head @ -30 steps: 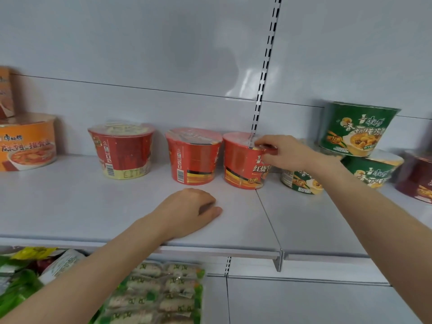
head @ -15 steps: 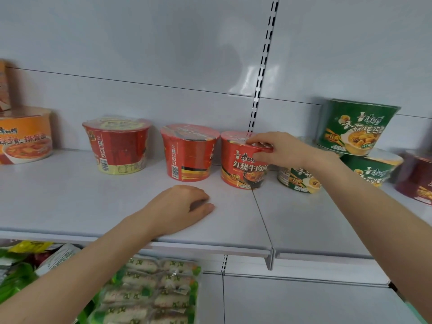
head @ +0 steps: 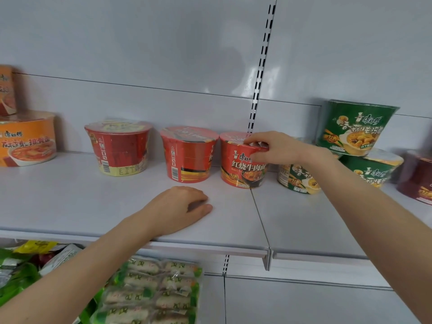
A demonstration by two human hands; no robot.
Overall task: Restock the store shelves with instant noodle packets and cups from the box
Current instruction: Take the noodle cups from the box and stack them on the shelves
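Observation:
Three red noodle cups stand in a row at the back of the white shelf (head: 70, 202). My right hand (head: 273, 148) grips the rim of the rightmost red cup (head: 240, 164), fingers over the lid and thumb on the side; its printed label faces me. The middle red cup (head: 189, 155) and the left red cup (head: 119, 148) show their barcode sides. My left hand (head: 177, 209) rests on the shelf in front of the cups with fingers loosely curled, holding nothing. The box is not in view.
Green noodle cups (head: 355, 127) are stacked at the right, one more (head: 297, 178) sits behind my right wrist, and a dark red cup (head: 418, 178) is at the far right. Orange cups (head: 25, 139) stand at the left. Packets (head: 149, 291) lie on the shelf below.
The rightmost red cup has been turned under my right hand, so its printed front now faces me. My left hand has stayed on the shelf.

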